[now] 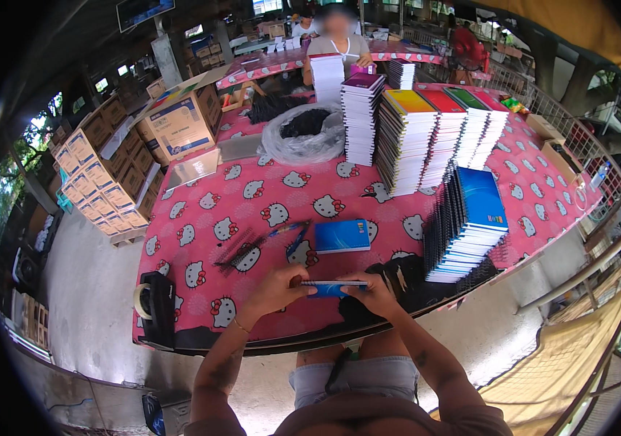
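Observation:
A blue-covered notebook (327,288) is held edge-up between my two hands near the table's front edge. My left hand (280,290) pinches its left end, and my right hand (373,293) grips the right end. Just beyond it, another blue notebook (342,236) lies flat on the pink patterned tablecloth. Loose black binding coils (241,252) and what looks like a pen or slim tool (298,240) lie to its left. A tall stack of blue spiral notebooks (479,200) stands right of my hands, black coils facing left.
Stacks of yellow (410,102), red, green and pink notebooks stand farther back, beside a purple-topped stack (363,83). A plastic bag (275,138) holds black coils. A tape dispenser (156,309) sits at the front left corner. Cartons (178,125) are piled left; a person (338,47) faces me across the table.

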Demonstrator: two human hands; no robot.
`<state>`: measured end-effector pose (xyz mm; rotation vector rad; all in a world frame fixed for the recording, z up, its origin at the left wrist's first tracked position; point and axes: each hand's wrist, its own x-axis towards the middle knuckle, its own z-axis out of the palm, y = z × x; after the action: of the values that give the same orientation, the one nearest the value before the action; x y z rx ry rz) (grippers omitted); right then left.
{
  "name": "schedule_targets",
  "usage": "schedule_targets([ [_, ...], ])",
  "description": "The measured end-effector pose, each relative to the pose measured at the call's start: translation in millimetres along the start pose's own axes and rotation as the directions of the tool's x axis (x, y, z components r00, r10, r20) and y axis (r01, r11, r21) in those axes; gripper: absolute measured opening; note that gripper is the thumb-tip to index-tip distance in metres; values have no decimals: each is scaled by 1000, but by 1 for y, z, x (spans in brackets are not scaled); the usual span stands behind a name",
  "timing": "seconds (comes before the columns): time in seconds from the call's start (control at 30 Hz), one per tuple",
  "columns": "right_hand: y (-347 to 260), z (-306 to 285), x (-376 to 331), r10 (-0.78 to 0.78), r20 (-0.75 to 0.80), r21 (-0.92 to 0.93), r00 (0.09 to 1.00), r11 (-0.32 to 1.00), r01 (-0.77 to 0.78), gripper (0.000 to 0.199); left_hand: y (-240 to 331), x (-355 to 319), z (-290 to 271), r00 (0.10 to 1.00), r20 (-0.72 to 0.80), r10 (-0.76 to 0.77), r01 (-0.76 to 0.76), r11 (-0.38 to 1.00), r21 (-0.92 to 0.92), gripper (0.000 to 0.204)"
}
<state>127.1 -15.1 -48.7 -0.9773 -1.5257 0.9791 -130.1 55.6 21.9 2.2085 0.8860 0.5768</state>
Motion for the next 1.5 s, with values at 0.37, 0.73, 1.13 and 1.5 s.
schedule_targets([
  [0.37, 9, 2, 0, 151, -31, 46, 988, 988, -150, 27, -26, 13, -6, 990, 129, -57, 98, 934, -342, 23],
  [0.73, -29, 19, -2, 208, -222, 170, 953, 970, -172, 26, 29, 0, 40, 948, -246, 202, 19, 736, 677, 61],
  [1.13, -44, 14, -11, 183, -253, 172, 950, 975, -142, 28, 21, -35, 85, 941, -65, 331, -182, 660, 729, 86],
  [1.5, -46, 23, -14, 132, -219, 119, 967, 987, -108, 39, 42, 2, 67, 910, -302, 286, 28, 682, 731, 91],
])
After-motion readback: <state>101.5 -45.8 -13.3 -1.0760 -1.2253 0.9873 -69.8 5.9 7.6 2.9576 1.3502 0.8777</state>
